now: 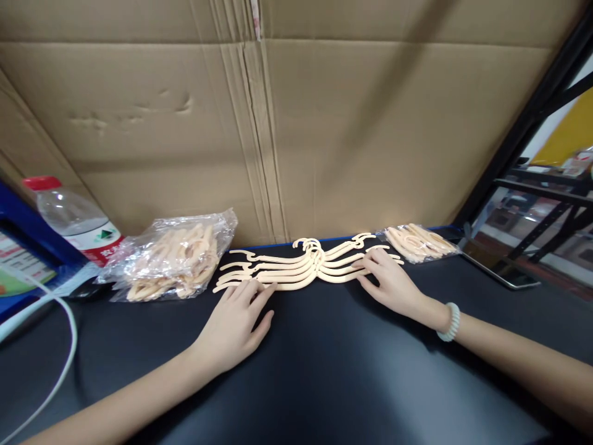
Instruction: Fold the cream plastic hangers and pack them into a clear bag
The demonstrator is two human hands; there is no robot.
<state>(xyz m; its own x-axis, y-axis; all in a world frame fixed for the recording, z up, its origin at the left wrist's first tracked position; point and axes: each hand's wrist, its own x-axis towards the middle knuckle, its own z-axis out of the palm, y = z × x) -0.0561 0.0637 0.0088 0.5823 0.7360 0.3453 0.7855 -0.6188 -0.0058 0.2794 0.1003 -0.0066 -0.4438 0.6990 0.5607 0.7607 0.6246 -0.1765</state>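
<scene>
Several slim, peach-cream, curved plastic hangers (317, 267) lie nested in a row on the smooth black tabletop (319, 371), their hooks bunched at the middle, pointing toward the tall brown cardboard sheet (352, 123). The bare left hand (238, 324) rests its fingers over the near left ends, thumb spread clear, so it is not closed around anything. The right hand (389, 281), with a pale coiled wristband (449, 322), touches the right arms with fingers and thumb; whether it pinches one or merely steadies them, I cannot tell.

Handling them well would probably mean light, even pressure from both sides, keeping the arms parallel and the hooks untangled.

Beyond, a crinkled clear plastic bag of peach-cream pieces (178, 259) sits left, a smaller clear packet of similar pieces (419, 243) right.

The left fingers hide some hanger ends, the overlapping hooks defy an exact count, glare veils the bags' contents, and both forearms are cut off by the frame.
</scene>
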